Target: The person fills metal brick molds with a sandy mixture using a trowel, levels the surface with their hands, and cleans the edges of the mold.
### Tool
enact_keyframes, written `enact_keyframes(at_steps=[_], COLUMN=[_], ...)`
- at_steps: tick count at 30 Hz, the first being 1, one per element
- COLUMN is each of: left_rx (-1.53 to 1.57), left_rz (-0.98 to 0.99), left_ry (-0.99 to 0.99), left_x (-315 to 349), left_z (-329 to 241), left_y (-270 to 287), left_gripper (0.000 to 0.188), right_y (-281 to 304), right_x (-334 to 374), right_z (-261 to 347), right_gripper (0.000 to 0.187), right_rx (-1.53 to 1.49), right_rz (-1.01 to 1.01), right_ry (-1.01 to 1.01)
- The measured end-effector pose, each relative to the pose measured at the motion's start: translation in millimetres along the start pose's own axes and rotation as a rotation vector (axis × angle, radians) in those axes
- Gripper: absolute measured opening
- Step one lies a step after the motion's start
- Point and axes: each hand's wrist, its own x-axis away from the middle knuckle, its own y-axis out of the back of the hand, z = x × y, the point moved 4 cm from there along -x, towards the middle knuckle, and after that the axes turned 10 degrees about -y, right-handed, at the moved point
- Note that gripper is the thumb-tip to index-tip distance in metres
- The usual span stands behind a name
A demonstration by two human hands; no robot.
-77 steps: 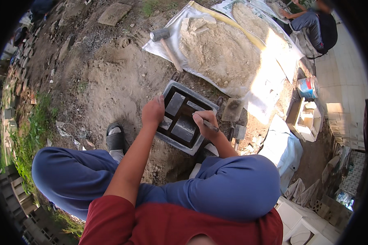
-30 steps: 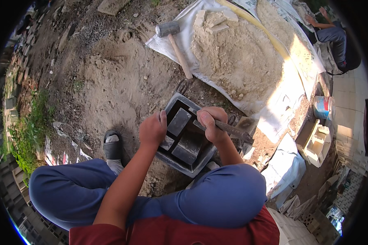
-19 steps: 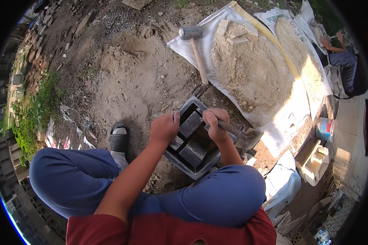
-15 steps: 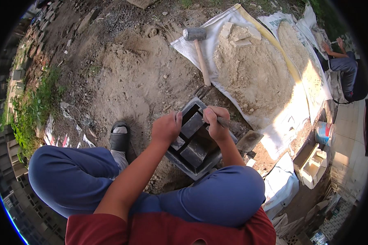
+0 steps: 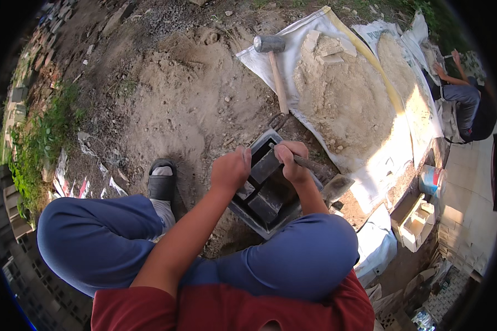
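Observation:
A dark rectangular mould [image 5: 269,230] with block-shaped compartments stands on the dirt between my legs. My right hand [image 5: 294,161] is closed round the handle of a trowel [image 5: 338,187], above the mould's right side. The trowel's blade points to the lower right, past the mould's edge, and its handle end shows by my thumb. My left hand [image 5: 231,170] is curled closed at the mould's left side, thumb uppermost. What it grips, if anything, is hidden.
A mallet [image 5: 273,66] lies beyond the mould, partly on a white sack sheet [image 5: 370,190] bearing a sand heap [image 5: 342,105]. To the right are a bucket [image 5: 429,180] and a box-like block [image 5: 417,226]. Another person [image 5: 463,99] sits at the far right.
My right hand has turned the trowel slightly, so more of its handle shows on both sides of the fist. My left hand stays by the mould's left side. The whole view has shifted a little.

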Motion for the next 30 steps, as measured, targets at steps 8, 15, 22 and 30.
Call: enact_keyframes(at_steps=[8,15,22,30], left_rx=[0.001,0.012,0.011,-0.045], left_rz=[-0.019,-0.014,0.036,0.021], left_ry=[-0.017,-0.009,-0.003,-0.028], left_x=[1.3,-0.4,4.1,0.2], left_z=[5.4,4.0,-0.1,-3.2], left_y=[-1.4,-0.9,-1.5,-2.4], left_gripper=[0.041,0.039,0.041,0.045], right_y=[-0.3,11.2,31.4,57.3], right_x=[-0.4,11.6,38.7,65.0], right_z=[3.0,15.5,12.4,7.9], right_gripper=[0.034,0.037,0.034,0.037], right_rx=[-0.023,-0.061,0.039,0.056], right_rz=[-0.022,-0.007,0.025,0.010], right_ry=[0.073,0.103,-0.048,-0.039])
